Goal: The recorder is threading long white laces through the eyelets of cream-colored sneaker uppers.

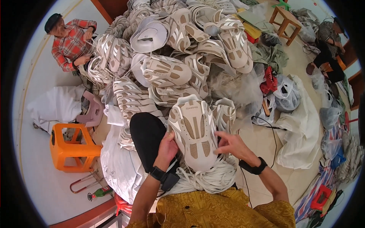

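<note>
Pale floor (263, 152) right of sneaker upper (194, 133), other uppers (167, 71) heaped beyond. Pinching its left edge with left hand (167, 149); holding right hand (233, 146) half-spread at right edge.

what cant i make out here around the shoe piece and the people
All in the head view:
Inside of the shoe upper: its outer face is turned to the camera.
Left hand: some fingers are hidden behind the upper.
Right hand: too small to tell whether it pinches anything thin.
White strands: partly covered by the upper.
Co-worker at far right: too small to tell what their hands hold.
</note>
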The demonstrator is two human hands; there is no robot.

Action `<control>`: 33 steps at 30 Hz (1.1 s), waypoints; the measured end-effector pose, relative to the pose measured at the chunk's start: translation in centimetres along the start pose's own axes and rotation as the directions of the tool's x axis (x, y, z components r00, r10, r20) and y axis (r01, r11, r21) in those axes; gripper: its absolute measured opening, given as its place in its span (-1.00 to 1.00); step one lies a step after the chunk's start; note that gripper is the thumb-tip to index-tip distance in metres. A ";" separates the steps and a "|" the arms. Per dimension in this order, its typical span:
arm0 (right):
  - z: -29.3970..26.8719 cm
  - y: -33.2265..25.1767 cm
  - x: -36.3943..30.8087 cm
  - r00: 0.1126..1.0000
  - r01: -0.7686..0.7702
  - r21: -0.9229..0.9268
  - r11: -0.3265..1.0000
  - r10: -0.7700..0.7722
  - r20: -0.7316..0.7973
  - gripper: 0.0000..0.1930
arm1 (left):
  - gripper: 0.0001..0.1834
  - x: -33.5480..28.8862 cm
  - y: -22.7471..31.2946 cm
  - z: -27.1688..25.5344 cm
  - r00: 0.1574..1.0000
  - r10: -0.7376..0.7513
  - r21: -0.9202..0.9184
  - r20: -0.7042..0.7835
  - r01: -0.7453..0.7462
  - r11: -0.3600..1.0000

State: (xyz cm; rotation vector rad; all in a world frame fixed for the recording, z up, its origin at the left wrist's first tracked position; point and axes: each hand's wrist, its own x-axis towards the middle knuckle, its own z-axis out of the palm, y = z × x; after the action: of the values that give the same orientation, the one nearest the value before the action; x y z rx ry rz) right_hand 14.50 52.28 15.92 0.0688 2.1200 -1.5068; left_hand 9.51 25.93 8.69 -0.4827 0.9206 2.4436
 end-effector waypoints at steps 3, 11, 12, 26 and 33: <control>0.3 -0.7 -2.6 0.965 0.225 -0.056 0.973 -0.215 0.152 -0.49 | -0.60 0.5 -0.1 0.0 0.999 0.022 -0.036 -0.026 -0.023 0.999; 5.3 -1.8 -3.4 0.698 0.707 -0.423 0.566 -0.653 0.294 -0.79 | -0.61 0.7 1.1 1.8 0.972 0.233 -0.223 -0.040 -0.236 0.946; 4.6 -0.9 -3.0 0.722 0.684 -0.389 0.617 -0.648 0.244 -0.80 | -0.60 0.0 1.8 2.6 0.974 0.225 -0.345 0.026 -0.203 0.917; -2.4 -0.6 4.9 0.967 0.118 0.987 0.113 -0.239 -0.089 -0.61 | -0.72 0.3 1.1 3.8 0.981 0.048 -0.210 0.190 -0.007 0.978; -3.5 -4.7 -0.3 0.929 0.362 0.894 0.266 -0.181 -0.322 -0.55 | -0.61 -1.3 0.9 8.5 0.970 0.087 -0.041 0.228 -0.080 0.996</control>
State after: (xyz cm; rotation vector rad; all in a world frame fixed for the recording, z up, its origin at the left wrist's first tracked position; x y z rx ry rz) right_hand 11.76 53.68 20.94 0.2576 0.9879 -2.8873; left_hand 8.81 30.78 15.79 -0.1687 0.8204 2.5270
